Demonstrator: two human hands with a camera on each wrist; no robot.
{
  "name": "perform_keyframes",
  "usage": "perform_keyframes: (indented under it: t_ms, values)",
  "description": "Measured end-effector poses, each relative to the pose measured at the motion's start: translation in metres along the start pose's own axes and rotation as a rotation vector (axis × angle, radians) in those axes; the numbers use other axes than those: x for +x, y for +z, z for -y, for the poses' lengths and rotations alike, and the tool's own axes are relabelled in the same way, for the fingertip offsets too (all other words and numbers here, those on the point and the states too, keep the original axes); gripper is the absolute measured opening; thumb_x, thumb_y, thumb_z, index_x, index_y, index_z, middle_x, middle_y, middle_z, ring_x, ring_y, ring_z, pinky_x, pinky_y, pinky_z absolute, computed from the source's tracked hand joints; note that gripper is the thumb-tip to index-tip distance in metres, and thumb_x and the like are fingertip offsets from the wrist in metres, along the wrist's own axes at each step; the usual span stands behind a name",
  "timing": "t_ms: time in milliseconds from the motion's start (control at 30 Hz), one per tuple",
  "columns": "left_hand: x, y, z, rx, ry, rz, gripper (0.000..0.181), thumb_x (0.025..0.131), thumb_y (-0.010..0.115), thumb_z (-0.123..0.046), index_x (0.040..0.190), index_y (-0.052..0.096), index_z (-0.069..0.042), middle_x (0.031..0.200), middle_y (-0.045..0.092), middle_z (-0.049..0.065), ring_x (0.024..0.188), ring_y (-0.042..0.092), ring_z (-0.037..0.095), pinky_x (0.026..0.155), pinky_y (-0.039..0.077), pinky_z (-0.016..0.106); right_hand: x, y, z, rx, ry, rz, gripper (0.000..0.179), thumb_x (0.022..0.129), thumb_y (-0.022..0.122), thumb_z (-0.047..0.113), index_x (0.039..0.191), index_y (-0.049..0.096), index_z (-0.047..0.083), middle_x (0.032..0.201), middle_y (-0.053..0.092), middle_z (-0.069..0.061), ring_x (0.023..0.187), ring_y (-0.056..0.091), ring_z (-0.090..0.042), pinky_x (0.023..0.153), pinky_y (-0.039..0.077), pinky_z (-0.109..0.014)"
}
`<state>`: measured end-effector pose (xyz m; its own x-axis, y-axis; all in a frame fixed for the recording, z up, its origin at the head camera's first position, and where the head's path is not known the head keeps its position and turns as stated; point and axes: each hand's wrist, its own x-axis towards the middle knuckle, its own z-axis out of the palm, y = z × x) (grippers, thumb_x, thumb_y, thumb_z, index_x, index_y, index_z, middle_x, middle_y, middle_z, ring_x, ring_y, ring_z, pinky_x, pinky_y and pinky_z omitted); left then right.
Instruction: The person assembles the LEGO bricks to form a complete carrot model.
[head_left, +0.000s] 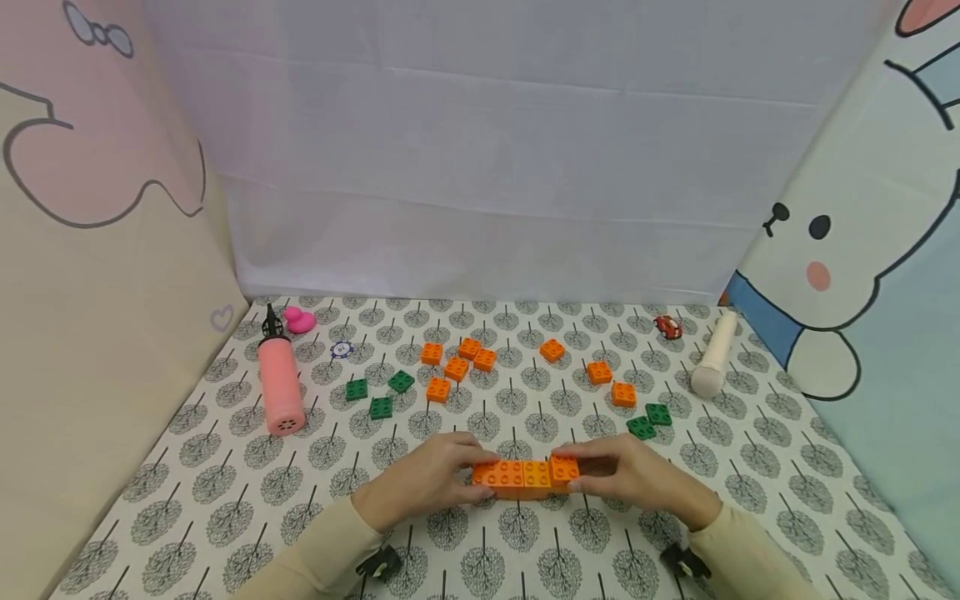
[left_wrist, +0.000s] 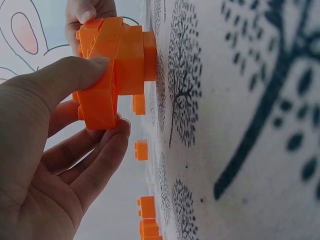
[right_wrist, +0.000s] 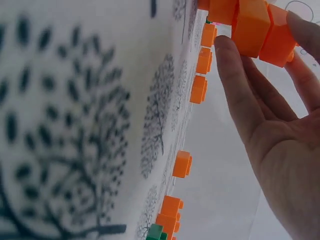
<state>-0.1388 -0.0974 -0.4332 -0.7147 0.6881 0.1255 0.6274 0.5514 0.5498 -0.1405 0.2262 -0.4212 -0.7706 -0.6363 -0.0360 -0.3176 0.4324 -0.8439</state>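
Between the two hands lies a stepped assembly of orange toy building bricks (head_left: 510,475), several joined in layers. The left hand (head_left: 442,475) grips its left end, thumb on the near side and fingers on the far side. At the right end, the right hand (head_left: 626,475) pinches a single orange brick (head_left: 564,472) that sits higher than its neighbours. In the left wrist view the left thumb presses the side of the brick assembly (left_wrist: 102,100), whose layers narrow toward the tablecloth. From the right wrist, the right fingers hold the end brick (right_wrist: 277,37).
Loose orange bricks (head_left: 456,368) lie beyond the hands, with green bricks at left (head_left: 381,407) and right (head_left: 641,427). A pink pump (head_left: 281,383), pink duck (head_left: 299,320) and poker chip (head_left: 342,350) are at left; a toy car (head_left: 667,327) and white cylinder (head_left: 715,354) at right.
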Motion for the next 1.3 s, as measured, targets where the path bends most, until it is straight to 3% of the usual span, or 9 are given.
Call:
perform_keyframes:
  t_ms: [200, 533, 733, 867, 1167, 1300]
  values:
    - [0.0014, 0.0, -0.0002, 0.005, -0.002, 0.002, 0.046, 0.087, 0.076, -0.034, 0.129, 0.067, -0.015, 0.115, 0.068, -0.004, 0.095, 0.059, 0.002, 0.084, 0.053, 0.017, 0.0003, -0.0007, 0.0017, 0.021, 0.008, -0.006, 0.046, 0.088, 0.076, 0.026, 0.13, 0.066, 0.012, 0.13, 0.065, -0.014, 0.096, 0.069, -0.013, 0.078, 0.059, -0.027]
    - [0.0019, -0.0012, -0.0001, 0.011, -0.005, -0.003, 0.046, 0.087, 0.076, -0.033, 0.128, 0.068, -0.015, 0.114, 0.068, -0.004, 0.094, 0.059, 0.001, 0.083, 0.053, 0.017, 0.0043, -0.0039, 0.0055, -0.033, -0.004, 0.012, 0.046, 0.087, 0.077, 0.029, 0.129, 0.067, 0.012, 0.129, 0.065, -0.014, 0.073, 0.062, -0.008, 0.057, 0.051, -0.021]
    - [0.0019, -0.0013, -0.0003, 0.018, 0.0, -0.008, 0.045, 0.087, 0.076, -0.034, 0.128, 0.068, -0.015, 0.112, 0.068, -0.004, 0.092, 0.059, 0.001, 0.081, 0.053, 0.016, 0.0036, -0.0022, 0.0012, -0.004, -0.015, 0.01, 0.046, 0.088, 0.076, 0.027, 0.13, 0.066, 0.011, 0.128, 0.066, -0.014, 0.093, 0.07, -0.013, 0.075, 0.059, -0.026]
    - [0.0012, -0.0007, 0.0, 0.018, 0.005, -0.009, 0.046, 0.087, 0.076, -0.035, 0.128, 0.068, -0.015, 0.113, 0.068, -0.004, 0.092, 0.059, 0.001, 0.081, 0.053, 0.016, 0.0021, 0.0007, -0.0004, -0.064, -0.021, -0.011, 0.047, 0.089, 0.074, 0.032, 0.131, 0.066, 0.013, 0.128, 0.066, -0.013, 0.101, 0.069, -0.012, 0.083, 0.058, -0.027]
    - [0.0002, -0.0006, 0.0012, 0.015, 0.017, -0.011, 0.046, 0.088, 0.076, -0.034, 0.129, 0.068, -0.016, 0.113, 0.068, -0.005, 0.094, 0.059, 0.001, 0.082, 0.053, 0.017, -0.001, -0.0013, 0.0077, -0.289, -0.045, -0.021, 0.052, 0.093, 0.066, 0.046, 0.137, 0.063, 0.018, 0.13, 0.066, 0.003, 0.109, 0.064, -0.01, 0.091, 0.056, -0.036]
    - [0.0, -0.001, 0.0003, 0.018, 0.023, -0.006, 0.046, 0.088, 0.076, -0.034, 0.129, 0.068, -0.015, 0.114, 0.068, -0.005, 0.096, 0.06, 0.002, 0.085, 0.053, 0.017, 0.0009, -0.0077, 0.005, -0.305, -0.124, -0.078, 0.044, 0.096, 0.065, 0.037, 0.134, 0.064, 0.015, 0.12, 0.069, 0.003, 0.101, 0.064, -0.008, 0.085, 0.057, -0.035]
